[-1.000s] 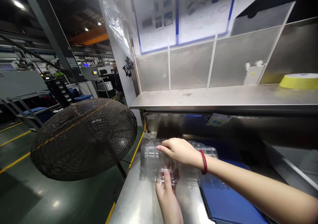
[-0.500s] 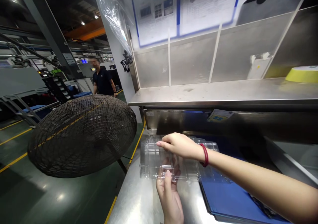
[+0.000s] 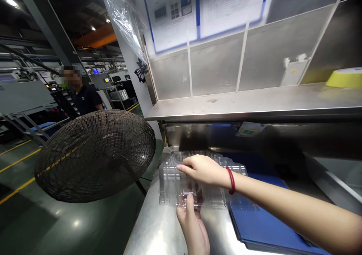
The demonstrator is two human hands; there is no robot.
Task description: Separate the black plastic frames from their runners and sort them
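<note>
A clear plastic blister tray (image 3: 169, 183) with moulded ridges is held tilted above the metal bench. My left hand (image 3: 194, 225) comes up from below and grips its near edge, thumb on the front face and fingers showing through the plastic behind. My right hand (image 3: 202, 169), with a dark red band at the wrist, reaches across from the right over the tray's upper part. Its thumb points left and its other fingers curl down, partly hidden, against the tray. Whether it is one tray or a nested few, I cannot tell.
Blue flat folders or sheets (image 3: 260, 225) lie on the metal bench (image 3: 152, 228) at right, beside a grey bin (image 3: 333, 179). A steel shelf (image 3: 226, 102) runs above, bearing a yellow round object (image 3: 345, 77). A large caged fan (image 3: 96, 157) stands left; a person (image 3: 85, 98) is behind it.
The person behind the fan has moved left and appears closer. My view has shifted slightly. Both hands keep their hold on the tray, with only small movement.
</note>
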